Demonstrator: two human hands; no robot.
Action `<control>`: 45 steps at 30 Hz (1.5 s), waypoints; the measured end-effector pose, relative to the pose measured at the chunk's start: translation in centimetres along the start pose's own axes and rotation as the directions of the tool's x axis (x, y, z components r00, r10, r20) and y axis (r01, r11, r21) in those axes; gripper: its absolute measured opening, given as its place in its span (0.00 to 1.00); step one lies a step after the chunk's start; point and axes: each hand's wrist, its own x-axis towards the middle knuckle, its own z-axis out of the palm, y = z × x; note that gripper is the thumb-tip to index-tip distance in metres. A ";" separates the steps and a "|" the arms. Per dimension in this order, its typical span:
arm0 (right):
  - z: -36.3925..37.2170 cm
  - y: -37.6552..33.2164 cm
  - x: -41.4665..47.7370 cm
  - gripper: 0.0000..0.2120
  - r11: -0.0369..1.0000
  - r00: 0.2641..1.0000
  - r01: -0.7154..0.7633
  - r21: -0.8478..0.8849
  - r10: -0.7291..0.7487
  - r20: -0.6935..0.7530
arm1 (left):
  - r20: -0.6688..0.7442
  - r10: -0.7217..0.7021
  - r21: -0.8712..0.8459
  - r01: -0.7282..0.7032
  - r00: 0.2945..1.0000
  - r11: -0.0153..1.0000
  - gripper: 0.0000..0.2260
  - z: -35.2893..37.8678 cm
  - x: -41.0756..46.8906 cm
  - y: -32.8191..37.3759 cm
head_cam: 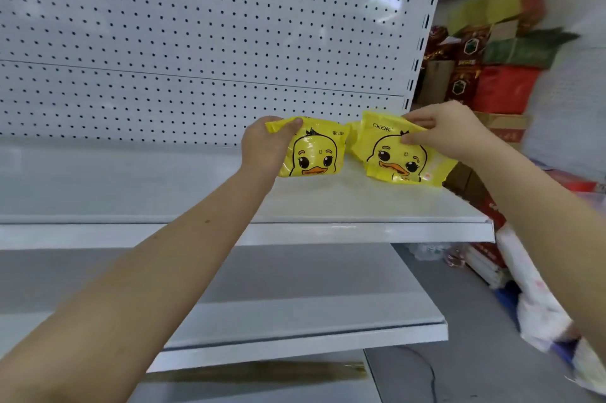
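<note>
Two yellow duck-print packets, head view. The left packet point(314, 153) stands upright on the white shelf point(328, 205), toward the shelf's right end; the left hand point(265, 146) grips its upper left corner. The right packet point(396, 156), tilted, is nearer the shelf's right end; the right hand point(449, 133) pinches its top right edge.
</note>
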 end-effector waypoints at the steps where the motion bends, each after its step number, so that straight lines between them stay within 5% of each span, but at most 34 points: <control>1: -0.1 1.1 0.2 0.19 1.000 1.000 -0.011 0.002 0.011 0.018 | 0.000 -0.006 -0.010 0.006 1.000 1.000 0.08 1.2 0.1 -0.3; 7: 0.7 6.8 1.8 0.22 0.998 0.991 -0.023 -0.065 0.031 0.132 | 0.013 -0.038 -0.011 0.038 0.999 0.999 0.09 6.8 1.1 -2.2; 12: 2.7 8.7 3.4 0.18 0.989 0.995 0.061 -0.136 -0.049 0.091 | -0.014 -0.051 -0.006 0.051 0.999 0.999 0.09 9.2 2.5 -3.3; 22: 8.5 10.7 0.9 0.22 0.982 0.912 0.094 -0.165 -0.152 -0.380 | -0.040 -0.047 0.027 0.049 0.998 0.998 0.12 8.7 3.5 -4.9; 28: 8.4 10.3 0.0 0.32 0.957 0.900 0.084 -0.278 -0.193 -0.390 | -0.060 -0.076 -0.015 0.075 0.995 0.997 0.10 8.4 3.4 -4.7; 45: 8.7 9.9 -0.1 0.25 0.951 0.924 0.122 -0.284 -0.213 -0.317 | -0.099 -0.074 0.003 0.075 0.992 0.997 0.10 7.5 2.9 -5.0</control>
